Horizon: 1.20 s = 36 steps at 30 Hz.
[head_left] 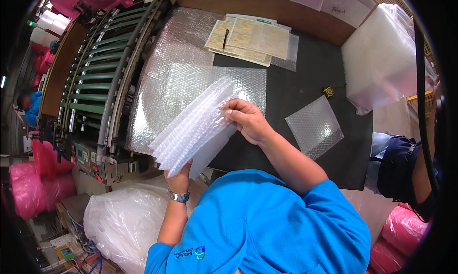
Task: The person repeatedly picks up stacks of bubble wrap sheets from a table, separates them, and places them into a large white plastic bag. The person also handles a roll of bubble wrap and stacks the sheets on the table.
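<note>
A fanned stack of clear bubble wrap sheets [195, 124] is tilted in front of me, above the table's left part. My left hand [179, 178] grips its lower end from beneath, the fingers mostly hidden behind the sheets. With thumb and fingertips pinched together, my right hand [245, 119] holds the stack's upper right edge. More bubble wrap [167, 54] lies flat beneath and beyond the stack. On the black table mat [315, 90], to the right of my right hand, rests a single bubble wrap square [316, 126].
A roller machine [102, 73] stands at the left. Papers with a pen [250, 38] lie at the back. A small yellow tape measure [327, 91] sits near a bagged bubble wrap pile [381, 54]. A large plastic bag [126, 221] is low left; another person [400, 164] is at the right.
</note>
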{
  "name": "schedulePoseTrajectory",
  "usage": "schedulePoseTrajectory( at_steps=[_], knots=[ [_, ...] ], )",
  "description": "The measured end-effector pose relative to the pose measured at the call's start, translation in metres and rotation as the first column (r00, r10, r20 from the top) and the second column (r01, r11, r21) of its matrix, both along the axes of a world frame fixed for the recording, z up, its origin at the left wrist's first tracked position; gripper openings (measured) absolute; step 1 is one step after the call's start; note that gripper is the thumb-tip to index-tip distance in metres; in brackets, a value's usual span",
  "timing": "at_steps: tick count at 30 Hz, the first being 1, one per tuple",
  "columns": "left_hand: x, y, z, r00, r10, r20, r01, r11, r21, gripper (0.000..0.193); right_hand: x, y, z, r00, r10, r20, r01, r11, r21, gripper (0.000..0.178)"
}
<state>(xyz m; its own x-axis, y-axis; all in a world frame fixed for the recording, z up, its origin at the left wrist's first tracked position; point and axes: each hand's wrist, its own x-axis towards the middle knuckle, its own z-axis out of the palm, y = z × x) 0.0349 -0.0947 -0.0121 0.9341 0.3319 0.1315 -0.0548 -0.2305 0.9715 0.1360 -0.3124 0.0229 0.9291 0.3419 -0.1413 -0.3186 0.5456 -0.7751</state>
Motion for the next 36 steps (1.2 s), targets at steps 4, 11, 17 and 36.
schedulePoseTrajectory(
  at_steps=[4, 11, 17, 36],
  knots=[
    [-0.001, 0.0, 0.001, 0.998, -0.035, -0.057, 0.035, 0.999, -0.011, 0.036, 0.002, -0.012, 0.003, 0.985, -0.018, 0.172, 0.059, 0.969, -0.242, 0.013],
    [-0.007, 0.002, 0.002, 0.992, -0.073, -0.108, 0.072, 0.997, -0.016, 0.038, 0.018, -0.038, 0.042, 0.669, -0.018, 0.743, 0.581, 0.637, -0.507, 0.012],
    [-0.008, 0.002, 0.003, 0.992, -0.072, -0.104, 0.076, 0.997, 0.035, 0.035, 0.008, -0.047, 0.047, 0.697, 0.325, 0.639, 0.382, 0.586, -0.714, 0.012],
    [-0.008, 0.012, 0.01, 0.962, -0.213, -0.173, 0.222, 0.974, 0.04, 0.039, -0.012, -0.037, -0.014, 0.979, 0.202, 0.025, -0.193, 0.961, -0.199, 0.033]
  ],
)
